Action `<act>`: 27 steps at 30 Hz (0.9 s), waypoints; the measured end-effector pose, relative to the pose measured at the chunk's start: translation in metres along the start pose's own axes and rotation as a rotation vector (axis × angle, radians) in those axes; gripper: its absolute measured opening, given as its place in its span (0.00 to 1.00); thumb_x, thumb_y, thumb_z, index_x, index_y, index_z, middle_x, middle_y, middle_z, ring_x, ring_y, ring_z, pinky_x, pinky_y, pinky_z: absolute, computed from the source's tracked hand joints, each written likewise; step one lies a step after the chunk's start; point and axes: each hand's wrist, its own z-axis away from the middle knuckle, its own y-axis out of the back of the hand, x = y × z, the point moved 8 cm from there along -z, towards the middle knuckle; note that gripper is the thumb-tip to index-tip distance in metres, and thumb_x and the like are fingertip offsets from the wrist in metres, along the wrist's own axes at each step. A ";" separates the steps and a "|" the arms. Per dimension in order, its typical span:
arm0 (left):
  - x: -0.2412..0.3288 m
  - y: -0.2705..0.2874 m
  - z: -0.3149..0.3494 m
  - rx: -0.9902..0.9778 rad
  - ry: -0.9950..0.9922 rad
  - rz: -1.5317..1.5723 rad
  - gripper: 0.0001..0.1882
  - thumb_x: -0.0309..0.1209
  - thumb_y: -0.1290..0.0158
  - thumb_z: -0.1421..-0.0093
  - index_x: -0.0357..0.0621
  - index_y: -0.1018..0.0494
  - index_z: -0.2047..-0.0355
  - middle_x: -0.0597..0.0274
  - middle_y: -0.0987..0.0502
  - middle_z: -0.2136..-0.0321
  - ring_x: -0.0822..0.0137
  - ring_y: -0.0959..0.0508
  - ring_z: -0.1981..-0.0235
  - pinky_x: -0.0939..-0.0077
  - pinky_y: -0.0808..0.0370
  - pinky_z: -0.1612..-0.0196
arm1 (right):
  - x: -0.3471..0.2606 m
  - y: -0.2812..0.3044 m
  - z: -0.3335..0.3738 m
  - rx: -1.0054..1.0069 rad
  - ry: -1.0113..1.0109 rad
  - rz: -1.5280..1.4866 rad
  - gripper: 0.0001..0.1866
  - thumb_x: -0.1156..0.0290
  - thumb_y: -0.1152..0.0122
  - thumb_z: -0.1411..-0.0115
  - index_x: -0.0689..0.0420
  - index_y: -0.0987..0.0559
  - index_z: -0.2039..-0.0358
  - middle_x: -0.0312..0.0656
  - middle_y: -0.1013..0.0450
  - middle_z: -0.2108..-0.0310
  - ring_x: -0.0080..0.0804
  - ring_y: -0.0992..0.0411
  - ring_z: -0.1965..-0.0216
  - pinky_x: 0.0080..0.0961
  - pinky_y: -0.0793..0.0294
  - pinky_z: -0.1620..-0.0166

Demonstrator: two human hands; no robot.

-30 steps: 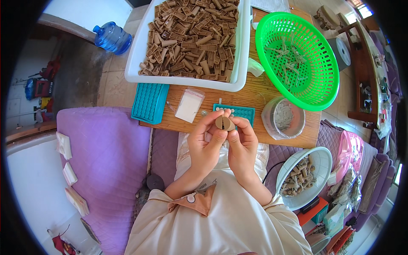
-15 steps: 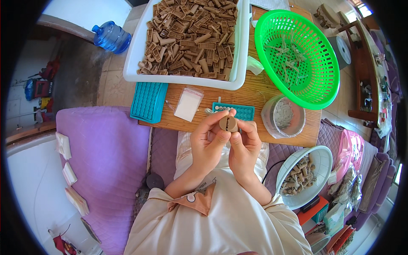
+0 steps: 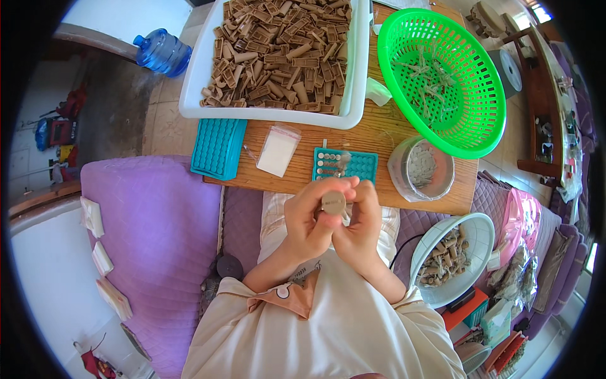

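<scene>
My left hand (image 3: 307,218) is closed round a small brown plastic casing (image 3: 333,202), its round flat end turned up. Against the casing's other side presses my right hand (image 3: 360,221), its fingers bent and closed. Part of the casing is hidden by the fingers. Just beyond the fingertips a blurred, clear-and-metallic bit (image 3: 341,165) sticks out over a teal tray (image 3: 361,165). Small round silvery pieces (image 3: 325,165) fill the left part of that tray.
A white tub (image 3: 271,115) heaped with brown casing halves (image 3: 284,57) stands on the wooden table (image 3: 252,183). Around it are a green basket (image 3: 464,136) with wired parts, a bucket of white discs (image 3: 421,167), a stack of teal trays (image 3: 218,148) and a white bowl (image 3: 483,243) of brown pieces.
The two halves with a gap between them are now together as one round end. Both hands have come slightly nearer to me and turned, uncovering more of the teal tray.
</scene>
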 end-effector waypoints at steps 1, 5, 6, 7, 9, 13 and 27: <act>0.008 -0.004 -0.001 -0.072 -0.097 -0.092 0.26 0.48 0.53 0.46 0.32 0.34 0.63 0.55 0.27 0.69 0.59 0.29 0.58 0.67 0.35 0.51 | -0.003 0.001 -0.001 -0.001 -0.002 -0.002 0.12 0.82 0.42 0.58 0.61 0.32 0.71 0.43 0.35 0.74 0.37 0.35 0.73 0.27 0.35 0.69; 0.011 -0.006 0.000 -0.088 -0.136 -0.065 0.25 0.50 0.56 0.45 0.35 0.34 0.68 0.58 0.29 0.75 0.63 0.28 0.63 0.59 0.36 0.51 | -0.020 -0.016 0.000 -0.191 0.183 0.147 0.12 0.82 0.46 0.59 0.62 0.32 0.70 0.45 0.35 0.76 0.42 0.35 0.76 0.31 0.35 0.74; 0.010 -0.006 0.000 -0.090 -0.131 -0.061 0.25 0.50 0.56 0.45 0.35 0.34 0.68 0.58 0.29 0.75 0.63 0.28 0.63 0.59 0.36 0.51 | -0.018 -0.015 0.002 -0.163 0.171 0.149 0.12 0.81 0.46 0.59 0.62 0.32 0.70 0.45 0.35 0.77 0.42 0.35 0.76 0.31 0.35 0.74; 0.009 -0.008 0.001 -0.100 -0.112 -0.020 0.25 0.50 0.57 0.45 0.35 0.34 0.67 0.59 0.30 0.75 0.64 0.29 0.63 0.58 0.36 0.51 | -0.016 -0.014 0.005 -0.137 0.163 0.146 0.11 0.81 0.46 0.59 0.62 0.32 0.71 0.45 0.35 0.78 0.42 0.35 0.77 0.31 0.35 0.75; 0.007 -0.008 0.002 -0.113 -0.092 0.022 0.25 0.50 0.57 0.45 0.36 0.35 0.67 0.60 0.31 0.76 0.65 0.30 0.64 0.57 0.36 0.51 | -0.013 -0.014 0.005 -0.122 0.177 0.147 0.10 0.81 0.46 0.58 0.63 0.32 0.72 0.45 0.35 0.79 0.42 0.35 0.77 0.31 0.35 0.75; -0.006 -0.006 0.003 -0.111 -0.014 0.045 0.23 0.47 0.56 0.44 0.37 0.36 0.63 0.60 0.32 0.70 0.64 0.31 0.61 0.60 0.37 0.51 | -0.007 -0.015 0.000 -0.146 0.209 0.146 0.09 0.79 0.45 0.57 0.63 0.32 0.73 0.46 0.35 0.79 0.42 0.35 0.77 0.31 0.35 0.76; -0.055 0.046 0.012 -0.086 0.376 0.570 0.27 0.52 0.59 0.45 0.45 0.43 0.53 0.65 0.36 0.78 0.76 0.39 0.83 0.87 0.42 0.80 | 0.057 0.133 -0.044 -0.129 -0.276 0.571 0.07 0.79 0.49 0.51 0.63 0.28 0.69 0.47 0.30 0.74 0.38 0.30 0.73 0.28 0.31 0.69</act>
